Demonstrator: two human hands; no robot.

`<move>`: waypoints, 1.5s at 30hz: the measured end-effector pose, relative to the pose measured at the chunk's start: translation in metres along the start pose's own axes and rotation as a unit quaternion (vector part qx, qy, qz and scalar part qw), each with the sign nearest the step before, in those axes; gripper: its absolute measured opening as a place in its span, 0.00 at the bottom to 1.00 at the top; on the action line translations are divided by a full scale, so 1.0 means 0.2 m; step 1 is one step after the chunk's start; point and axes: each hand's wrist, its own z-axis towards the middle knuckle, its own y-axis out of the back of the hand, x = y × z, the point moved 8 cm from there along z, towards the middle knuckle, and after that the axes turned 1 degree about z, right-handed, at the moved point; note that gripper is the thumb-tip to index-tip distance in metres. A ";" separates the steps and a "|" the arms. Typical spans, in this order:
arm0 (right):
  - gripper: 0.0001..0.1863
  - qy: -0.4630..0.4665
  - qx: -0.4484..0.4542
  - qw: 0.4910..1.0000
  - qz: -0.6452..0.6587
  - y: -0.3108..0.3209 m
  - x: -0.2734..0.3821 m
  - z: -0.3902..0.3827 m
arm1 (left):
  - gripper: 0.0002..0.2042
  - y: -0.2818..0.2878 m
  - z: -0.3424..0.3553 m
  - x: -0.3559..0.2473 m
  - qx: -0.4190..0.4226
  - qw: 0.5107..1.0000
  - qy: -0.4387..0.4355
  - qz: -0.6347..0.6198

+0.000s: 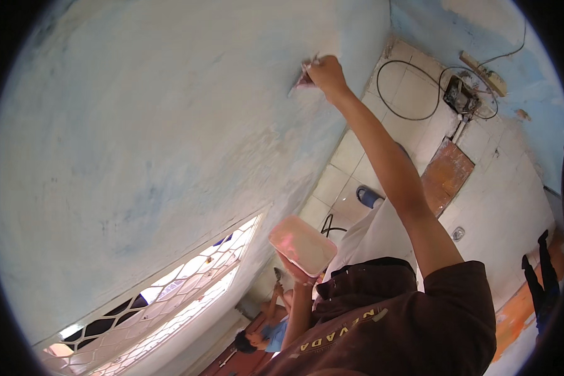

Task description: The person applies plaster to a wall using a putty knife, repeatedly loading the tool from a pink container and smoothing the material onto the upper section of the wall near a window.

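My right hand [324,74] is closed on a putty knife [303,79] smeared with pale filler, held against the patchy white and light-blue wall [156,106]. My left hand [297,269] grips a shallow rectangular tub [302,243] with pinkish-white residue from below, beside my dark shirt. The tub's underside and some of my left fingers are hidden.
A coiled cable [408,118] lies on the floor tiles [329,182] near a dark device [461,95] and an orange-brown board [447,172]. A co-worker [272,332] holds a tool below the tub. A grilled window [169,288] is at lower left.
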 end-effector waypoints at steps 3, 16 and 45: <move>0.13 0.053 0.021 0.992 0.117 0.06 0.42 -0.30 | 0.31 -0.11 -0.04 -0.07 0.035 0.999 -0.006 0.027; 0.26 0.057 -0.173 0.957 -0.224 0.33 -0.83 -0.01 | 0.33 0.11 -0.03 -0.12 0.042 0.999 -0.010 0.021; 0.16 0.176 0.197 0.951 -0.164 -0.50 -0.31 -1.42 | 0.34 0.18 -0.15 -0.03 0.037 0.995 -0.023 -0.090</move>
